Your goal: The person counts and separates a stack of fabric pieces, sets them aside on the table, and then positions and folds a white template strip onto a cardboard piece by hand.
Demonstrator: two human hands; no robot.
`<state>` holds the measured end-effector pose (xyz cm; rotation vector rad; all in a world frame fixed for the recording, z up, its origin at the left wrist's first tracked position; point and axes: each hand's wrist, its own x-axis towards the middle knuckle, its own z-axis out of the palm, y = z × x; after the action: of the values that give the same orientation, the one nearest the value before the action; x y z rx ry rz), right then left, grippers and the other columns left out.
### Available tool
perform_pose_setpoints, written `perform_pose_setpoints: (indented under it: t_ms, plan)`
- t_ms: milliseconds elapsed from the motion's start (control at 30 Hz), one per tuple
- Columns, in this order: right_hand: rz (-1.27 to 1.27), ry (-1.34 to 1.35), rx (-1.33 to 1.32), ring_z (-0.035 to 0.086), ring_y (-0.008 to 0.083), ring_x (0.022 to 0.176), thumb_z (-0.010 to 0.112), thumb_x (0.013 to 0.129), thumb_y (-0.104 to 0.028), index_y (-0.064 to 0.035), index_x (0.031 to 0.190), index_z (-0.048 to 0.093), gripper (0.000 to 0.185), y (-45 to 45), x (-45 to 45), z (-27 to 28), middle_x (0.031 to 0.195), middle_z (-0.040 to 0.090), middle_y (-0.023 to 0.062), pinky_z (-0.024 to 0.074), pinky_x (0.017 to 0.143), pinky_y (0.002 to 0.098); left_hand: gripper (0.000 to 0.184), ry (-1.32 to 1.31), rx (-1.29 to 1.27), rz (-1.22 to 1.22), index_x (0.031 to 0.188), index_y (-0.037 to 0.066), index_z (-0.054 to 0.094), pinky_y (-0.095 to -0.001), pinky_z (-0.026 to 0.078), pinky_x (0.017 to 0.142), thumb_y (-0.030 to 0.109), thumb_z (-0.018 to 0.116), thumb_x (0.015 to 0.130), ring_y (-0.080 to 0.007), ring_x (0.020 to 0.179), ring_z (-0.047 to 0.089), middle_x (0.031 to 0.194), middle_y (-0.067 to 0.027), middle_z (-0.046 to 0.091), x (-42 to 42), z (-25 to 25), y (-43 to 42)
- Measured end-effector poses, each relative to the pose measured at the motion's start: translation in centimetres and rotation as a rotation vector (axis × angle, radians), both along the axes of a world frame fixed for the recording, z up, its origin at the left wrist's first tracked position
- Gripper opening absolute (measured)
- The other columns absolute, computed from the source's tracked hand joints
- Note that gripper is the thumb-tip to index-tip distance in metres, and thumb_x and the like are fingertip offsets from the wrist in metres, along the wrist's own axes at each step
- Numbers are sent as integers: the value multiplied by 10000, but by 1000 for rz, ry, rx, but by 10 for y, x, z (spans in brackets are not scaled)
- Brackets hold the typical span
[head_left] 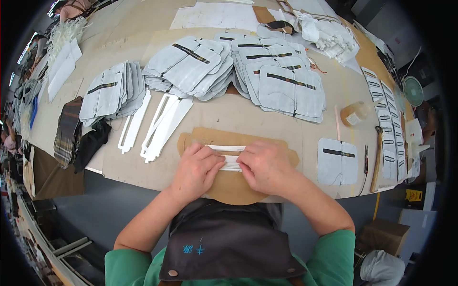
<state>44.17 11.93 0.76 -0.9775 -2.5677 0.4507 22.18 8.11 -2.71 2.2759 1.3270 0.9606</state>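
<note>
A tan, shaped sheet (234, 188) lies at the table's front edge, before my body. Over it is a white slotted strip (232, 165), folded or layered, with a long narrow opening. My left hand (195, 169) grips the strip's left end, fingers curled and thumb pressed in. At the other end my right hand (267, 167) pinches it the same way. Both hands hide the strip's ends, and I cannot tell what its underside touches. More white slotted strips (168, 125) lie on the table beyond my left hand.
Stacks of pale grey panels with dark slots (291, 93) stand at the back. One single panel (337, 162) lies to the right, near a bottle (354, 113), a hammer (377, 159) and a thin pointed tool (366, 159). Plaid fabric (69, 131) hangs over the left edge.
</note>
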Motion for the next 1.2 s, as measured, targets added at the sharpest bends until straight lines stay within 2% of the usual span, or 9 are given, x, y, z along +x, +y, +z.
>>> perform_pose_setpoints:
  t_ms: [33, 100, 333, 400, 700, 1033, 1200]
  plan:
    - [2, -2, 4, 629, 274, 745, 712, 768, -88, -59, 793, 699, 40, 0, 0, 2, 765, 653, 73, 516, 651, 391, 70, -2, 4, 2, 911, 39, 736, -384, 480, 806, 61, 724, 845, -278, 865, 567, 909, -58, 658, 0, 0, 0]
    - [13, -86, -21, 646, 258, 840, 691, 770, -103, -62, 827, 698, 70, 0, 0, 6, 829, 656, 73, 541, 697, 400, 85, -13, -11, -7, 929, 17, 736, -383, 479, 793, 32, 713, 849, -283, 854, 564, 912, -73, 681, -1, 0, 0]
    - [-10, -33, -96, 643, 279, 821, 725, 782, -141, -63, 836, 687, 102, -4, 0, -1, 816, 640, 87, 530, 685, 404, 109, -29, 8, -17, 945, 22, 732, -384, 476, 799, 27, 702, 840, -286, 866, 565, 936, -74, 677, -2, -3, -2]
    - [-59, -4, -42, 643, 276, 803, 745, 788, -170, -66, 819, 677, 128, -3, -2, -7, 808, 633, 85, 521, 667, 407, 118, -26, 9, -24, 952, 25, 731, -383, 473, 801, 29, 701, 838, -287, 870, 565, 945, -75, 677, -3, -2, -1]
    - [-48, 19, -66, 634, 259, 768, 748, 797, -161, -96, 798, 686, 90, 2, 1, -7, 748, 621, 51, 517, 660, 391, 116, -63, 19, -18, 935, 34, 732, -372, 475, 796, 30, 726, 819, -275, 870, 570, 943, -64, 684, -4, -8, -1]
    - [3, 28, -86, 633, 252, 776, 731, 808, -150, -93, 805, 698, 66, 4, 5, -1, 755, 630, 46, 519, 666, 389, 106, -48, -2, -17, 923, 37, 727, -372, 484, 801, 34, 726, 817, -275, 872, 578, 943, -58, 691, -3, -7, -1]
    - [22, -33, -6, 638, 243, 761, 735, 796, -148, -84, 775, 693, 79, 3, 2, -2, 756, 638, 43, 527, 653, 388, 106, -65, 7, -15, 921, 36, 727, -372, 482, 802, 30, 725, 815, -274, 870, 575, 947, -56, 692, -4, -6, 0]
